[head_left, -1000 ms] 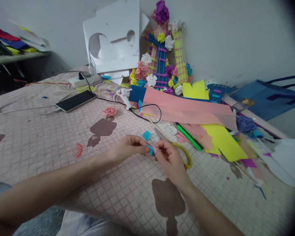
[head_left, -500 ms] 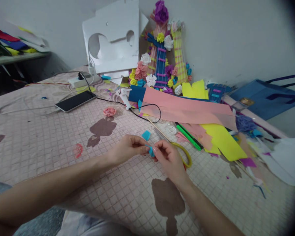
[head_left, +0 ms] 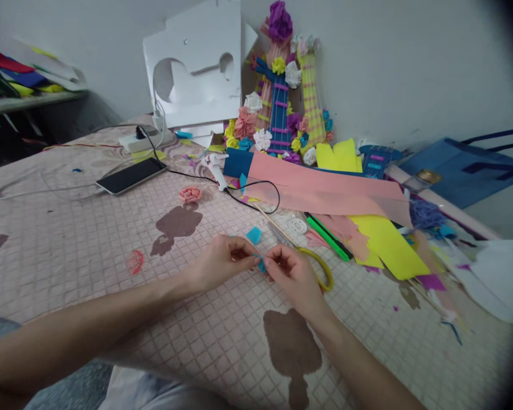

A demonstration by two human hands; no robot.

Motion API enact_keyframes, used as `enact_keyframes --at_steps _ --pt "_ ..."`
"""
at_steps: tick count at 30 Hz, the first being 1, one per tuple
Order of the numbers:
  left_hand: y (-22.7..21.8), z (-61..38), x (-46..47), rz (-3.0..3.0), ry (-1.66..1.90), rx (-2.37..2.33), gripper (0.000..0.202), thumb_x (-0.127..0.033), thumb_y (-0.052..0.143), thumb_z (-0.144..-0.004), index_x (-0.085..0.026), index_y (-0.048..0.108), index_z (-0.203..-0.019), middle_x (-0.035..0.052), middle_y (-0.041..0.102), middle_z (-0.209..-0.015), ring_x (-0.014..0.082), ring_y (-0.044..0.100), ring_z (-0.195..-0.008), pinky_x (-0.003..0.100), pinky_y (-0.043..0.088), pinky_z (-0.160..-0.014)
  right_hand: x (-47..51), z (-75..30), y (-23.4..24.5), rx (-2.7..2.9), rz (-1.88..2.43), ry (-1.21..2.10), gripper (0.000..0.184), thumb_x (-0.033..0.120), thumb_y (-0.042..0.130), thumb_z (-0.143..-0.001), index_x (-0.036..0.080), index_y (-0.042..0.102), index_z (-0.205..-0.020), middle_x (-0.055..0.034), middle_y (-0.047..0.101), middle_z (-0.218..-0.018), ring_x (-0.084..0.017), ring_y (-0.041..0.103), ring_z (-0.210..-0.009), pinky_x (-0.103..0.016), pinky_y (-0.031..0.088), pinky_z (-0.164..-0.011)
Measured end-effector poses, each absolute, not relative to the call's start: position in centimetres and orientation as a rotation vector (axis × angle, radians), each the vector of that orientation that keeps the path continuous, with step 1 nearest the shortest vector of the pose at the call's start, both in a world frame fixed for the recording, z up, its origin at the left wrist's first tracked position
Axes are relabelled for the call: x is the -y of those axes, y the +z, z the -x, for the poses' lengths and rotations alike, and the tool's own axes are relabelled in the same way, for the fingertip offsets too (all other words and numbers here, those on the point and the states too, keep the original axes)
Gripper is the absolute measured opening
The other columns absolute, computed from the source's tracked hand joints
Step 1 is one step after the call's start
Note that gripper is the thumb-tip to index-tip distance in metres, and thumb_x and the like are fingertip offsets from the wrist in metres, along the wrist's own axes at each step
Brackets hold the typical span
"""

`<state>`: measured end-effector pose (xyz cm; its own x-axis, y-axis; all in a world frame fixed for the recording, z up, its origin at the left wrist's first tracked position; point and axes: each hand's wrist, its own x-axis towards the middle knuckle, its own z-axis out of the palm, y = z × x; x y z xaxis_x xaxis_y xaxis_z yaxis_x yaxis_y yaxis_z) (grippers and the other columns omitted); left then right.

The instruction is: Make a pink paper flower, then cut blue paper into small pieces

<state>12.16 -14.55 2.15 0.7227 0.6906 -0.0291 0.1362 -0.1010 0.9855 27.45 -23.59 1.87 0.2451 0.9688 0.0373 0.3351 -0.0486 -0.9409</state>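
Between my two hands is a small piece of blue paper point(head_left: 261, 266), mostly covered by fingertips. My left hand point(head_left: 224, 259) pinches its left side with thumb and forefinger. On the other side, my right hand point(head_left: 293, 273) grips it the same way, its fingers curled. Just beyond the fingertips a second blue paper piece point(head_left: 253, 234) lies flat on the tablecloth. Scissors with yellow handles point(head_left: 325, 272) rest beside my right hand, partly hidden by it. A thin wooden stick point(head_left: 276, 225) lies by the scissor blades.
A white glue gun point(head_left: 216, 171) with a black cord lies ahead, near a pink paper flower point(head_left: 190, 195) and a phone point(head_left: 131, 175). To the right are a green cutter point(head_left: 329, 236), pink paper sheets point(head_left: 325, 185) and yellow paper point(head_left: 393, 245). Flower-trimmed paper guitars point(head_left: 281, 108) lean on the wall.
The blue paper has turned slightly between my fingertips, and less of it shows. Both hands stay in nearly the same place.
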Motion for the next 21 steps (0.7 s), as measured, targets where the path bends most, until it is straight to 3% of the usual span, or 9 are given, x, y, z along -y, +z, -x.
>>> enact_keyframes --at_steps 9,21 --pt "1.61 -12.35 14.32 -1.540 0.372 -0.600 0.024 -0.035 0.069 -0.071 -0.013 0.061 -0.065 -0.0018 0.058 -0.058 0.0071 0.050 -0.054 0.018 0.038 -0.051 23.59 -27.34 1.99 1.176 1.492 0.954 0.014 0.030 0.057 -0.079 0.019 0.053 -0.072 0.0047 0.051 -0.059 -0.009 0.047 -0.051 -0.022 0.038 -0.048" --pt "1.23 -12.14 14.02 -1.512 0.322 -0.505 0.018 -0.029 0.071 -0.070 -0.012 0.063 -0.069 -0.0003 0.061 -0.064 0.0081 0.052 -0.059 0.020 0.041 -0.056 23.48 -27.54 1.72 1.047 1.424 1.058 0.018 0.034 0.060 -0.079 0.020 0.053 -0.070 0.0057 0.052 -0.054 -0.008 0.047 -0.046 -0.021 0.040 -0.046"
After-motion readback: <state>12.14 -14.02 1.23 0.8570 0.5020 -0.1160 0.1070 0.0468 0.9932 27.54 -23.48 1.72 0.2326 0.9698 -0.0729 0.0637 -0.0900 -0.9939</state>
